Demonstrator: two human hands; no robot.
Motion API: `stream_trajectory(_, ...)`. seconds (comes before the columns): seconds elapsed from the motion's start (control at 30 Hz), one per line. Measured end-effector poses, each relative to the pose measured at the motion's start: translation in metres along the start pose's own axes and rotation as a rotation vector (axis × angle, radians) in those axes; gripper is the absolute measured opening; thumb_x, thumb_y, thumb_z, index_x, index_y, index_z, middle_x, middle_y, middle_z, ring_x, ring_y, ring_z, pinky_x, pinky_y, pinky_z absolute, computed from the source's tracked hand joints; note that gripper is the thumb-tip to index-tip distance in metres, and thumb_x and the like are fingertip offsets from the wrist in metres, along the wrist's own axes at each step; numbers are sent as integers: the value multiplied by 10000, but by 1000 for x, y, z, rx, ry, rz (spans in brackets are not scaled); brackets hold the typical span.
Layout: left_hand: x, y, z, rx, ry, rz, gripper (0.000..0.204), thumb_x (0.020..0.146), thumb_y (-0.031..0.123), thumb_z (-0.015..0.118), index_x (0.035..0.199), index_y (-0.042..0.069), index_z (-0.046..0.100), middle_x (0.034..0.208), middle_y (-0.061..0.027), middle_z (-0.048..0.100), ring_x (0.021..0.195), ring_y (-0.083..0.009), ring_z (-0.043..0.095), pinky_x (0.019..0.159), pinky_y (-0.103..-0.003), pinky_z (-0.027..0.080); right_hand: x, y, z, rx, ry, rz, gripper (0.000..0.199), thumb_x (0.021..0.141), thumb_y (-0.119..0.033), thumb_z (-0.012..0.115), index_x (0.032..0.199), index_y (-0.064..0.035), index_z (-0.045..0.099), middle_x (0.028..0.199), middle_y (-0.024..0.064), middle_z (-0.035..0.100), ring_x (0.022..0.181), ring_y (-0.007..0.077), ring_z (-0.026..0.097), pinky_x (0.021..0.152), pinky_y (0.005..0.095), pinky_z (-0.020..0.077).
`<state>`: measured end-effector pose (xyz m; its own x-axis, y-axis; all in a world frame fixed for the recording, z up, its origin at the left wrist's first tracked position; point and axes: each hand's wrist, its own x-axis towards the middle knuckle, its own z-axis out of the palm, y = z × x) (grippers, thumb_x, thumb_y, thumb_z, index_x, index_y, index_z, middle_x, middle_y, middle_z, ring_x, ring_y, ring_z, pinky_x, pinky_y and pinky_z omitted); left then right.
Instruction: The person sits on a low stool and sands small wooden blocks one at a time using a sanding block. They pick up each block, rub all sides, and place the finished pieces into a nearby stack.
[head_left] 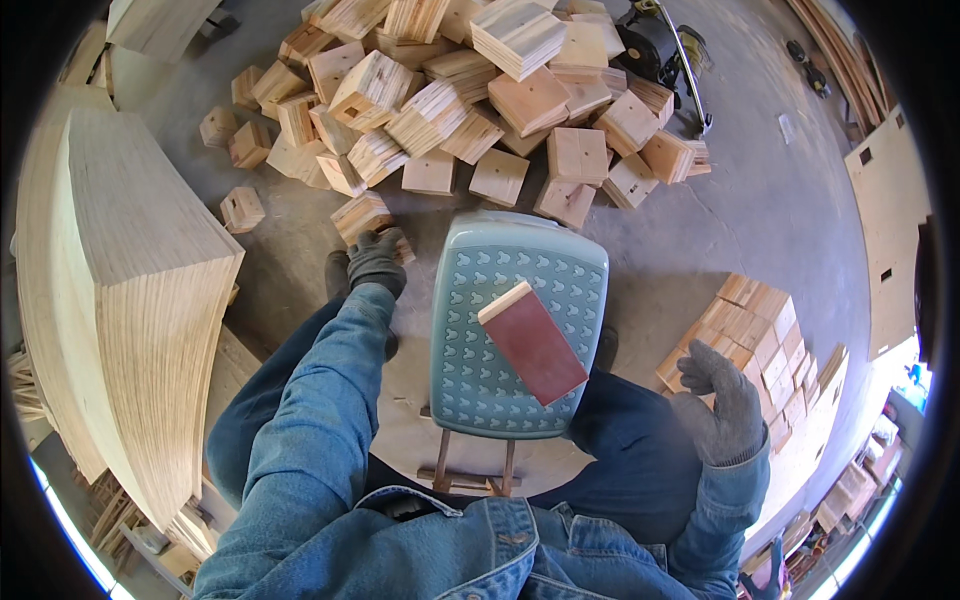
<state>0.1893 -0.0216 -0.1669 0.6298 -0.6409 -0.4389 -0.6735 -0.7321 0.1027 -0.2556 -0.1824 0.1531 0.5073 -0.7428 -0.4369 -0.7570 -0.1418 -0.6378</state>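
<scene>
My left hand (377,263), in a dark grey glove, reaches forward past my knee and grips a striped wooden block (360,213) on the floor at the near edge of a loose heap. The fingers hide part of that block. My right hand (716,405), also gloved, is raised above my right thigh beside a neat stack of wooden blocks (741,330); its fingers are apart and hold nothing. Between my knees stands a light blue plastic stool (470,330) with a raised pattern. Lying askew on it is a sanding block (537,346) with a dark red face and a pale wood edge.
A heap of wooden blocks (430,115) spreads over the concrete floor ahead. Tall stacked plywood sheets (150,300) rise close on my left. A wheeled metal-framed object (683,60) stands behind the heap, and a pale board (885,240) leans at the far right.
</scene>
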Motion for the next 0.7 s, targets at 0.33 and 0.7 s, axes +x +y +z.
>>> stream_trajectory(0.33, -28, -8, -9, -70, 52, -74, 663, 750, 192, 757, 1388, 278, 602, 1475, -163, 485, 1345, -451, 484, 1172, -484, 404, -8, 3, -1, 52, 67, -69, 646, 867, -209, 851, 1423, 0, 597, 1180, 203, 739, 1047, 309, 743, 957, 423, 599)
stream_trajectory(0.7, -23, -33, -13, -266, 25, -300, 748, 648, 339, 902, 1289, 86, 609, 1286, -191, 639, 1234, -364, 632, 1061, -413, 518, -10, -8, -11, -26, 17, -36, 608, 917, -258, 798, 1415, 21, 588, 1120, 202, 743, 1010, 308, 736, 926, 378, 587)
